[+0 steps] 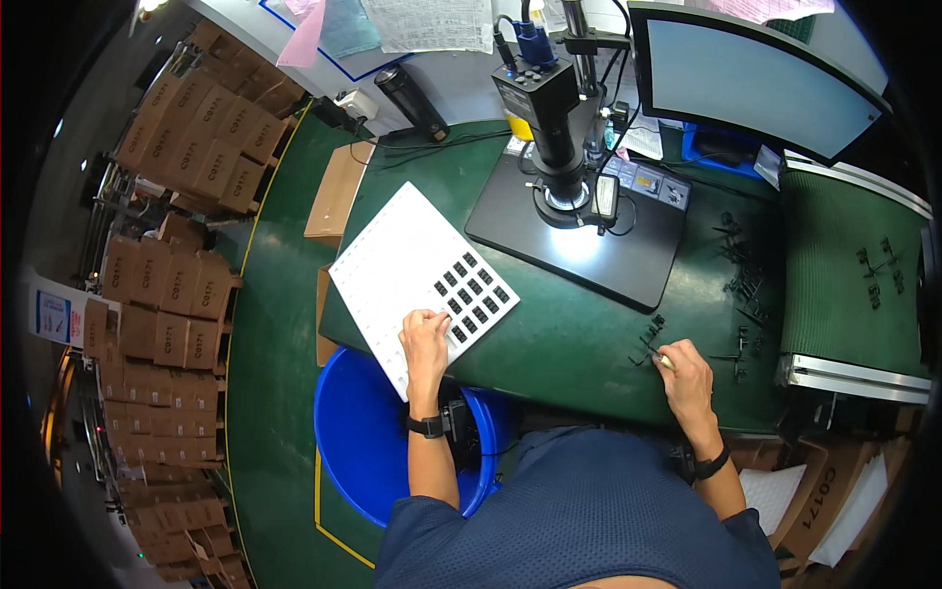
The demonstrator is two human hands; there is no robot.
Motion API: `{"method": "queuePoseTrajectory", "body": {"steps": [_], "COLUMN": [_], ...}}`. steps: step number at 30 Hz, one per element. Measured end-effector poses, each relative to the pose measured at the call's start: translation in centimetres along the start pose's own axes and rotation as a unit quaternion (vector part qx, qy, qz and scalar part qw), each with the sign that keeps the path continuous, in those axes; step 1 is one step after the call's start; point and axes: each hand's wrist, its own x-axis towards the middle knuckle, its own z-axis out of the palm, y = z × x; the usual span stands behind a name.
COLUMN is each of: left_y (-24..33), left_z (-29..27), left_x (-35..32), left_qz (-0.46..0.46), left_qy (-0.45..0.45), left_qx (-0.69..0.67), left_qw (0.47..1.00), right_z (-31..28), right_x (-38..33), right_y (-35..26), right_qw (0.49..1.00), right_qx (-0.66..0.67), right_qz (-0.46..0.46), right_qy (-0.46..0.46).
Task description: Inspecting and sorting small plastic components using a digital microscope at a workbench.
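Observation:
My left hand [426, 346] rests over the near edge of a white tray [385, 257], its fingers drawn together beside rows of small black parts [469, 296]. Whatever those fingers hold, if anything, is too small to make out. Farther right, my right hand [687, 377] is closed at the fingertips on a thin black branched plastic piece [648, 350], just above the green tabletop. Something pale, perhaps a finger cover, shows at its fingertips. More black branched pieces [743, 287] lie scattered to the right of that hand.
A microscope [555, 147] stands on a black base [589, 257] behind the hands, its light on. A monitor [756, 79] is at back right. Along the right runs a green conveyor belt [844, 285] carrying black pieces. Below the table's left edge stands a blue bin [351, 442].

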Motion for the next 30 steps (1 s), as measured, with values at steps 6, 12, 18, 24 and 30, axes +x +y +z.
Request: {"method": "queuePoseTrajectory", "body": {"steps": [6, 12, 18, 24, 30], "left_y": [5.8, 16.3, 19.0, 19.6, 19.4], "left_z": [-0.8, 3.2, 5.7, 6.8, 6.5], "left_x": [-0.5, -2.1, -3.2, -3.8, -3.4], "left_qz": [-0.082, -0.100, -0.091, -0.128, -0.084], "left_qy": [0.096, -0.273, -0.323, -0.300, -0.219], "left_qx": [-0.207, -0.585, -0.668, -0.714, -0.668], "left_qw": [0.970, 0.757, 0.664, 0.619, 0.706], "right_z": [-0.8, -1.5, -1.3, -0.9, -0.6], "right_x": [1.0, 1.6, 1.1, 0.6, 1.4], "right_y": [-2.6, -4.9, -4.4, -4.6, -2.0], "right_qw": [0.996, 0.970, 0.941, 0.940, 0.936], "right_qx": [0.078, 0.239, 0.335, 0.332, 0.269], "right_qz": [-0.026, -0.039, 0.040, 0.081, 0.198], "right_qy": [0.022, -0.029, -0.016, -0.026, -0.116]}}
